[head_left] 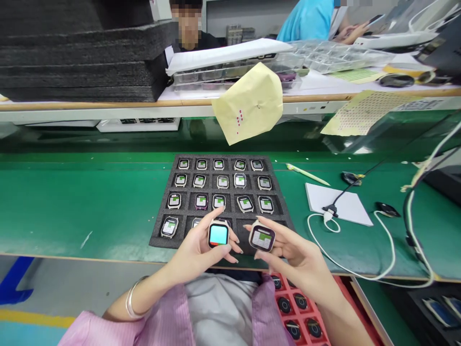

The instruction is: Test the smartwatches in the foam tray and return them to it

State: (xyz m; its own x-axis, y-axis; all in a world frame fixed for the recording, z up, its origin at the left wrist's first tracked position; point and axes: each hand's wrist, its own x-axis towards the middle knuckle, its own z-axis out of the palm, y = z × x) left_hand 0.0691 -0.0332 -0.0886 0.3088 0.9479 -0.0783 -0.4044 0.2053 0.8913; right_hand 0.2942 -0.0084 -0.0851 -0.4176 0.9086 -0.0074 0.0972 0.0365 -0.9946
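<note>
My left hand point(201, 247) grips a small smartwatch body point(218, 235) whose screen glows cyan with a red strip at the bottom. My right hand point(291, 252) pinches a second watch body point(261, 237) showing a white and green screen. Both are held just above the near edge of a black foam tray point(163, 226) on the green conveyor belt point(90, 206). The tray's pockets hold several more watch bodies with lit screens, in rows; the nearest row is partly hidden by my hands.
A red tray point(288, 293) of round black parts sits below the belt by my right forearm. A white charging cable point(360, 269), white paper pad point(342, 202) and pen point(308, 174) lie right of the foam tray. Black foam stacks, clear trays and two people are behind the far shelf.
</note>
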